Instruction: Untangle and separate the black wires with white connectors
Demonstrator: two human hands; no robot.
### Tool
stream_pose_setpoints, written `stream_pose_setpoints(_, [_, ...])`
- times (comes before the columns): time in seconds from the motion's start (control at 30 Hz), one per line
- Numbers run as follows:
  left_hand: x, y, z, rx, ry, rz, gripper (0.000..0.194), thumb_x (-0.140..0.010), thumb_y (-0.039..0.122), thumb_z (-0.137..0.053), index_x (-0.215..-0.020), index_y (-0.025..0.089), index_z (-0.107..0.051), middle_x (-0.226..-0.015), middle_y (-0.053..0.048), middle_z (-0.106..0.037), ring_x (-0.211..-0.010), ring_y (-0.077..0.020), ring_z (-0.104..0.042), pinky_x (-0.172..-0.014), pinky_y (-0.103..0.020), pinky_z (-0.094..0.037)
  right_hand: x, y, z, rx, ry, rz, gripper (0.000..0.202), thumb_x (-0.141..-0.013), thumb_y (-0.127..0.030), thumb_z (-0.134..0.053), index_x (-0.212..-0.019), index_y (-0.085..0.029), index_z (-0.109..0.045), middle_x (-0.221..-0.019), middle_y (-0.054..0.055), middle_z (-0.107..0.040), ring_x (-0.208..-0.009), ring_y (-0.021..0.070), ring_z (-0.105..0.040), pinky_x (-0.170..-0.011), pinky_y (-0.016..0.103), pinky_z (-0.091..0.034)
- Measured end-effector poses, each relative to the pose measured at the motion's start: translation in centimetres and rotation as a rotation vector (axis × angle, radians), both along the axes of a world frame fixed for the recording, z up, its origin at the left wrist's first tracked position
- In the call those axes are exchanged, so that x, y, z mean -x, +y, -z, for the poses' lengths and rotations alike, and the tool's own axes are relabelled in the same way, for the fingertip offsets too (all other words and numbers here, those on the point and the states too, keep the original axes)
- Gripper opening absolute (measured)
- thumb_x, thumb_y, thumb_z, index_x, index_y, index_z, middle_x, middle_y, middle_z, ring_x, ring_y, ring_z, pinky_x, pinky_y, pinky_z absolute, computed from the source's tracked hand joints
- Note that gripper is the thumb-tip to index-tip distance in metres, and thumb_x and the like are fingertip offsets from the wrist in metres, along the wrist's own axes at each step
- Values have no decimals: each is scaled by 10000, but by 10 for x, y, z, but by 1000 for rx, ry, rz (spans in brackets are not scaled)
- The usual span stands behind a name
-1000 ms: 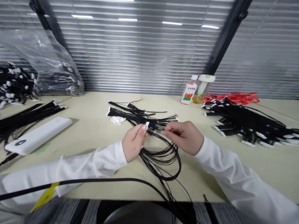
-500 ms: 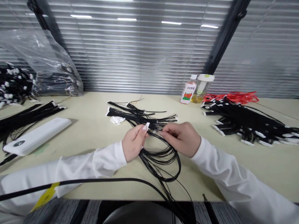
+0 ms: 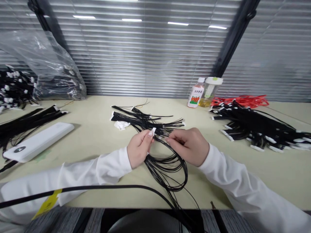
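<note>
Between thumb and fingers, my left hand pinches a small white connector with black wires running from it. My right hand is closed, its thumb and forefinger pressed together at the black wires just right of the connector. Loops of these wires hang below both hands and trail over the table's front edge. Behind the hands lies a bunch of black cables with white ends, and a crumpled white scrap rests at its left.
A white power bank, black cables and a clear plastic bag are on the left. A bottle, a lidded cup, red cables and black cables are on the right. A thick black cord crosses in front.
The wire loops below my right hand have shifted slightly. Both hands stay in nearly the same place.
</note>
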State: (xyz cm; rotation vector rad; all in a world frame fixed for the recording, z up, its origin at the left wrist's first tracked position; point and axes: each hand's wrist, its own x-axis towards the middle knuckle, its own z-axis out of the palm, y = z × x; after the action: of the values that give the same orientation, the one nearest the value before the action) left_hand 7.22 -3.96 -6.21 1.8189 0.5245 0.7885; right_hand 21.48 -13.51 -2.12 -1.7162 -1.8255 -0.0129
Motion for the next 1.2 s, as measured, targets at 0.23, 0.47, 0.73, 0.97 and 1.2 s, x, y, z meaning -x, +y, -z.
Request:
stream_pose_setpoints(0.23, [-1, 0, 1, -13, 26, 45, 370, -814, 457, -289, -634, 159, -415, -425, 53, -395, -411, -52, -367, -443, -181, -313, 0, 0, 3, 53, -38, 0, 228, -761, -295, -443, -640, -158, -580, -451, -40, -451, -429, 24, -332, -478, 159, -242])
stream_pose_setpoints(0.47, [0, 0, 3, -16, 45, 106, 364, -816, 447, -293, -642, 156, -425, -432, 51, -404, -422, -53, -380, -462, -181, -324, -2, 4, 5, 62, -65, -29, 235, -780, -308, -427, -673, -172, -587, -482, -41, -478, -445, 26, -347, -501, 159, -259])
stream_pose_setpoints(0.73, [-7, 11, 9, 185, -26, -121, 389, -777, 494, -346, -599, 157, -425, -389, 59, -343, -382, -52, -311, -407, -177, -260, -18, 11, 3, 113, -3, -9, 345, -589, -389, -639, -783, -147, -488, -571, -40, -477, -468, 35, -376, -482, 153, -312])
stream_pose_setpoints(0.97, [-10, 16, 7, 297, -50, -282, 331, -784, 426, -358, -591, 165, -423, -382, 70, -301, -362, -49, -274, -386, -172, -239, 0, -4, -9, 154, 140, -20, 400, -699, -413, -517, -473, -138, -333, -426, -57, -278, -427, 21, -228, -418, 158, -210])
stream_pose_setpoints(1.2, [-10, 13, 6, 230, -6, -317, 347, -785, 437, -361, -602, 154, -444, -405, 57, -359, -384, -44, -318, -395, -165, -254, 16, 10, 26, 367, 226, -193, 302, -735, -385, -473, -580, -134, -537, -463, -39, -402, -443, 25, -309, -418, 154, -225])
